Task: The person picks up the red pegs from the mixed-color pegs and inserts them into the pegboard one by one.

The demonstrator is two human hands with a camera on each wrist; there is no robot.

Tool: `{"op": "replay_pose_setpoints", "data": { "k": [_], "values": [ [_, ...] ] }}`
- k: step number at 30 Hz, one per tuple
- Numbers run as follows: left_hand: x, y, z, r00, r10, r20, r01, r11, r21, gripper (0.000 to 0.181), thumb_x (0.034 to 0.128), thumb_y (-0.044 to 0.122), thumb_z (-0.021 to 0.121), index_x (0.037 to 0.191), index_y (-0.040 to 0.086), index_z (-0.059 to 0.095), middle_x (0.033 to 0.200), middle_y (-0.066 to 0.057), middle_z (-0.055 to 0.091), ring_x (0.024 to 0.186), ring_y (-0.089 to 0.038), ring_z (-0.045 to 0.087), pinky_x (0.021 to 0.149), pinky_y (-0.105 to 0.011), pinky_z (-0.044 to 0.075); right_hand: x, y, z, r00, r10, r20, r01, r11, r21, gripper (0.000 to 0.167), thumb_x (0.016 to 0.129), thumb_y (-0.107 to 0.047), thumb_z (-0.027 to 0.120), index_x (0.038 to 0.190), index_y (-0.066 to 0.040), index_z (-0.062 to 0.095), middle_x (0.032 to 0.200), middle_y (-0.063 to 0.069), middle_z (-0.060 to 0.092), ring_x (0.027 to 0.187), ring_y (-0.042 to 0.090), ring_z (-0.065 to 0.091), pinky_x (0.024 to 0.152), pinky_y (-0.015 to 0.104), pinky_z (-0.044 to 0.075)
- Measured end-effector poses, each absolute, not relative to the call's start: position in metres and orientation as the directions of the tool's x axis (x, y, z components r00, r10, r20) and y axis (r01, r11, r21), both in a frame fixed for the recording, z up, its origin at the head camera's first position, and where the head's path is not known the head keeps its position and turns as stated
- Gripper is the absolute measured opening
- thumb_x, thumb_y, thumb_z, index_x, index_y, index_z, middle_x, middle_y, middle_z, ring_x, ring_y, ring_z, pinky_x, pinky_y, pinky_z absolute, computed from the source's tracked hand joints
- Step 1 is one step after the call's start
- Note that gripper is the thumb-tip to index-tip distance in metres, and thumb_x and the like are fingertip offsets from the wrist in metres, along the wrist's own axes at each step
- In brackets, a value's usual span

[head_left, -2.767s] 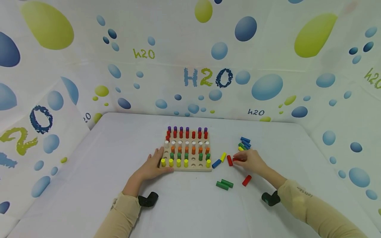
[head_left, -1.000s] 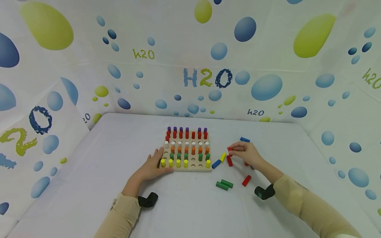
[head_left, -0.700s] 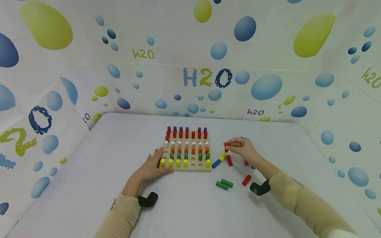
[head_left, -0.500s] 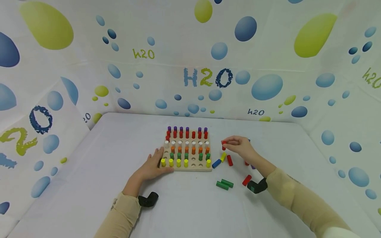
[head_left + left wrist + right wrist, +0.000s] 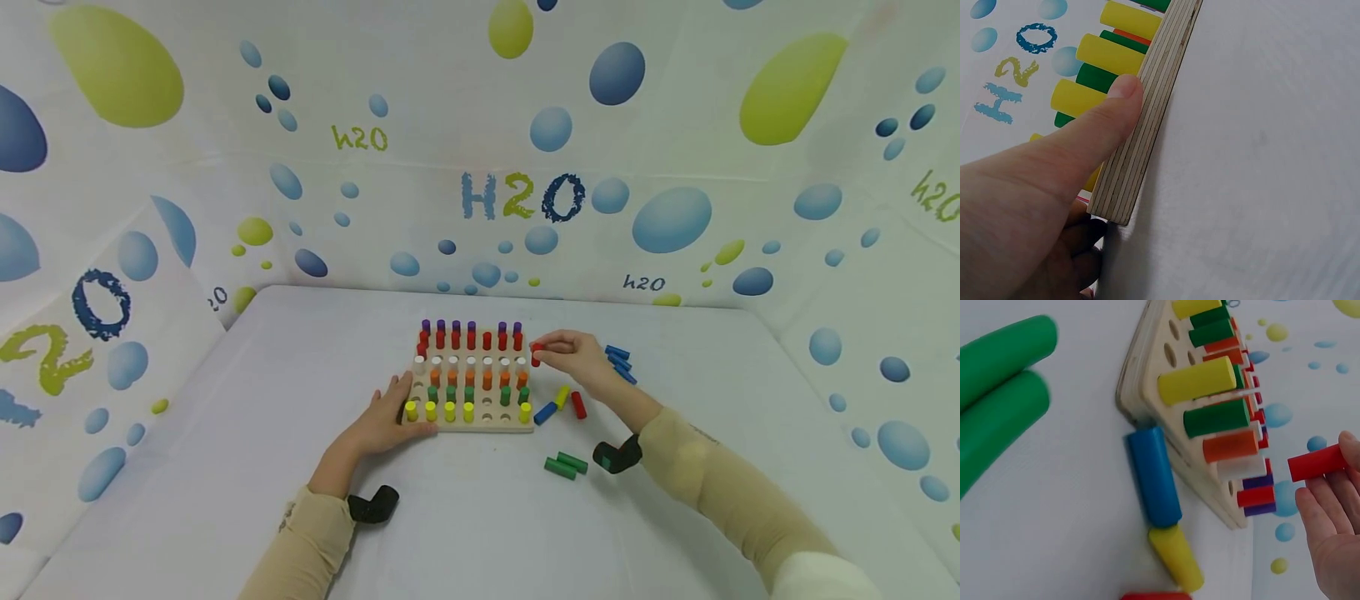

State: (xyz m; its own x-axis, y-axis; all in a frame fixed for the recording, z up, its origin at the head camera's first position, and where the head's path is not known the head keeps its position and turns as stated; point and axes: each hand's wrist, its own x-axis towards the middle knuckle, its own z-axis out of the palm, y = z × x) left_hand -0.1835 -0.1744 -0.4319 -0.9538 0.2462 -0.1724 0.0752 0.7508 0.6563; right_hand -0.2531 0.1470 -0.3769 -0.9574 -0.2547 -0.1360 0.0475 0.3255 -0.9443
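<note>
Tabletop (image 5: 480,533) | layered board edge (image 5: 1152,106): left-wrist only | right hand (image 5: 576,354) pinches red peg (image 5: 1316,464)

I see wrinkled beige sleeves (image 5: 738,492) with small dark lettering (image 5: 705,435) beside each cuff (image 5: 655,427). A stubby, bent black camera (image 5: 617,455) sits just beyond each cuff; a white patch (image 5: 821,577) shows well behind the right cuff.

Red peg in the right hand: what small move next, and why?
I'd probably shift the right hand left and lower the red peg into an empty hole behind the white pegs: it is pinched near the board, that row has another red peg at its left end, and the left hand rests against the board.
</note>
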Motion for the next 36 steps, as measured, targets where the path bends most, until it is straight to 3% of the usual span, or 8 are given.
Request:
{"op": "replay_pose_setpoints", "data": {
  "k": [19,31,36],
  "values": [
    [-0.181,-0.173,-0.429,-0.954,0.228,-0.193,0.046,0.753,0.657,0.106,0.0811,0.051,0.069,0.152,0.001,0.007,0.158,-0.019,0.007,0.146,-0.034,-0.001,0.117,-0.050,-0.003,-0.267,0.092,-0.375,-0.958,-0.267,-0.108,0.048,0.221,-0.974,0.029,0.090,-0.012,0.065,0.116,0.001,0.061,0.115,0.015,0.067,0.103,0.021,0.064,0.096,0.036,0.050],
    [-0.181,-0.175,-0.429,-0.953,0.226,-0.204,0.034,0.746,0.665,0.107,0.0808,0.051,0.069,0.152,0.001,0.007,0.158,-0.020,0.005,0.145,-0.035,-0.002,0.117,-0.051,-0.003,-0.269,0.065,-0.371,-0.953,-0.289,-0.088,0.024,0.221,-0.975,0.026,0.089,-0.012,0.067,0.111,0.001,0.064,0.112,0.015,0.068,0.102,0.025,0.064,0.097,0.044,0.048],
    [-0.182,-0.175,-0.430,-0.951,0.227,-0.210,0.032,0.746,0.665,0.108,0.0802,0.053,0.069,0.152,0.002,0.007,0.158,-0.018,0.005,0.146,-0.034,-0.002,0.117,-0.051,-0.003,-0.270,0.056,-0.369,-0.950,-0.304,-0.067,0.006,0.195,-0.981,0.026,0.088,-0.011,0.068,0.110,0.002,0.064,0.111,0.017,0.068,0.100,0.024,0.065,0.094,0.042,0.051]
  ]
}}
